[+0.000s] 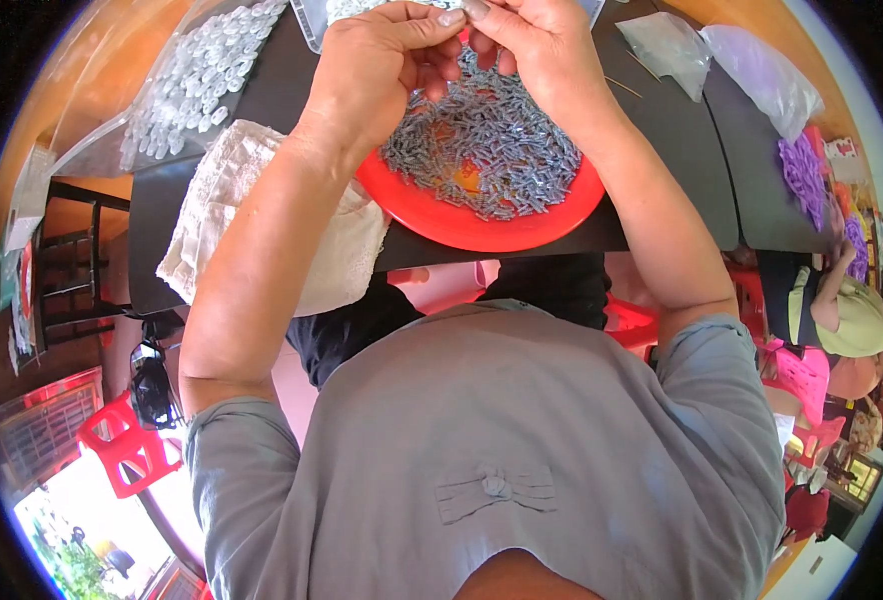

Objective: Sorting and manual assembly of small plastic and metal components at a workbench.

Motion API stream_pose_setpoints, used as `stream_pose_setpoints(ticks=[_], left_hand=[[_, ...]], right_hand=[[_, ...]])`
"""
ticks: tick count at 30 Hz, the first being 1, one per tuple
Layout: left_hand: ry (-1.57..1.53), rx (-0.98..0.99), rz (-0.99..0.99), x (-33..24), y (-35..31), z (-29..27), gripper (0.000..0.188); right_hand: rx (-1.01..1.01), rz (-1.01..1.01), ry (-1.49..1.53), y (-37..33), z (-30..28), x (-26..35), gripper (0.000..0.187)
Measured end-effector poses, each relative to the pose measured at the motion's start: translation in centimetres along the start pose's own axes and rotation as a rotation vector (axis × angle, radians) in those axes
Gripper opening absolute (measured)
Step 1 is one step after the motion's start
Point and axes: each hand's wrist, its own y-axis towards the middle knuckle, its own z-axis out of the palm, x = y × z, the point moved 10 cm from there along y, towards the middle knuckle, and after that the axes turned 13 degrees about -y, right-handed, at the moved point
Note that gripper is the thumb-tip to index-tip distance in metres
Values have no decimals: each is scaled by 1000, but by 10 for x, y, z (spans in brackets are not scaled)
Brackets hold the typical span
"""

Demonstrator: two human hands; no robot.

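Observation:
Both hands meet at the top edge of the view, above a red plate (482, 236). The thumb and index finger of my left hand (387, 55) are pinched together, with the other fingers curled. My right hand (547, 60) pinches close beside it, the thumb tips nearly touching. Whatever sits between the fingertips is too small and too near the edge to make out. Heaped on the plate are many small grey-blue, shiny tube-like pieces (492, 150). A whitish towel (237, 190) lies on the table, partly under my left forearm.
Beyond my hands stands a clear container (312, 20) of whitish pieces. A clear bag of oval translucent pieces (197, 85) lies at the far left. Plastic bags (667, 50) and purple bundles (804, 180) are on the right. Another person (852, 310) sits further right.

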Motion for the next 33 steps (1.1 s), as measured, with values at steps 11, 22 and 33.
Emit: stream_pose_setpoints(ticks=[11,22,33], left_hand=[[173,-64,181,-16,3,-9,13],[176,-2,239,-19,13,-20,13],[100,23,191,-16,16,-22,14]], right_hand=[[138,158,-34,4,1,-8,13],[228,-324,-1056,5,38,-13,12],[291,-169,-485,4,7,-10,11]])
